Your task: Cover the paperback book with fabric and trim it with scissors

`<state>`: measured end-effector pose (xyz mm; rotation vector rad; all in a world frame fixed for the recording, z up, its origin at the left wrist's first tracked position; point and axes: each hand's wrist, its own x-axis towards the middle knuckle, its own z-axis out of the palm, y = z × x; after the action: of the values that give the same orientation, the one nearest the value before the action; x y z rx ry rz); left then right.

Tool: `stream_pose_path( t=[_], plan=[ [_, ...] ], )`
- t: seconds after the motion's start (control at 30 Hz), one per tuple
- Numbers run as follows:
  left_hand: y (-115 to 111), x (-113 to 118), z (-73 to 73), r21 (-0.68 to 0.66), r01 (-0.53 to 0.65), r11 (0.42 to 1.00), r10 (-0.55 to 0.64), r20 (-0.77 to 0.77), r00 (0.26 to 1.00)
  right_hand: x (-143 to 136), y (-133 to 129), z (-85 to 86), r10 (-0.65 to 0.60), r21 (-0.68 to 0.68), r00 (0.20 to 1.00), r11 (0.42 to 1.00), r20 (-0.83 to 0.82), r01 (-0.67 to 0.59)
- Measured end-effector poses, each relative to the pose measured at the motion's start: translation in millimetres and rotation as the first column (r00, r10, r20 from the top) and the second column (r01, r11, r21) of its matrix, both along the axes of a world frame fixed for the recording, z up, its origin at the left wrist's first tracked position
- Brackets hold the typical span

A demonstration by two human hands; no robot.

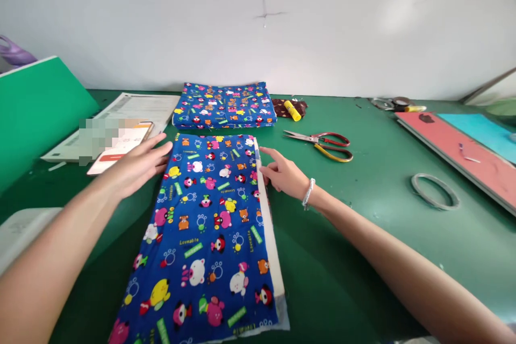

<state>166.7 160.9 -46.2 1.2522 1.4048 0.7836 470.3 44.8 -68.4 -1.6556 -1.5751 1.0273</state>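
Observation:
A blue cartoon-print fabric lies flat and lengthwise in front of me, with a white strip showing along its right edge. My left hand is at the fabric's upper left edge, fingers stretched out and holding nothing. At the upper right edge is my right hand, its index finger extended and its thumb apart from it, both tips at the white strip. The other fingers of that hand are curled and partly hidden. Just beyond lies a folded stack of the same blue fabric.
Red-and-yellow-handled scissors lie right of the stack, near a yellow glue stick on dark cloth. A phone rests on papers at left. Further right are a ring-shaped coil and a pink board. A white wall stands behind.

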Motion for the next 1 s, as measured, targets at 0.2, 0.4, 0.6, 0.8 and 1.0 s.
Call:
stream_pose_path(
  t=[0.2,0.4,0.6,0.8,1.0],
  plan=[
    [-8,-23,18.3,-0.178,0.167,0.970,-0.203,-0.211,0.956,-5,-10,-2.4,-0.110,0.104,0.992,0.989,0.059,0.103],
    [-7,-20,11.4,-0.170,0.214,0.962,-0.259,-0.316,0.913,-11,-20,8.6,-0.183,-0.078,0.962,0.982,-0.201,0.171],
    [-7,-19,8.3,-0.165,0.228,0.960,-0.267,-0.286,0.920,-4,-25,23.9,-0.225,-0.320,0.859,0.944,-0.459,0.077],
    [-3,-32,7.9,-0.202,0.271,0.941,-0.314,-0.221,0.923,-2,-30,23.7,0.030,-0.360,0.952,0.922,-0.306,-0.145],
    [-6,-28,9.7,-0.172,0.395,0.903,-0.416,-0.109,0.903,-9,-31,6.5,0.063,-0.205,0.957,0.971,-0.283,-0.124]
  ],
)
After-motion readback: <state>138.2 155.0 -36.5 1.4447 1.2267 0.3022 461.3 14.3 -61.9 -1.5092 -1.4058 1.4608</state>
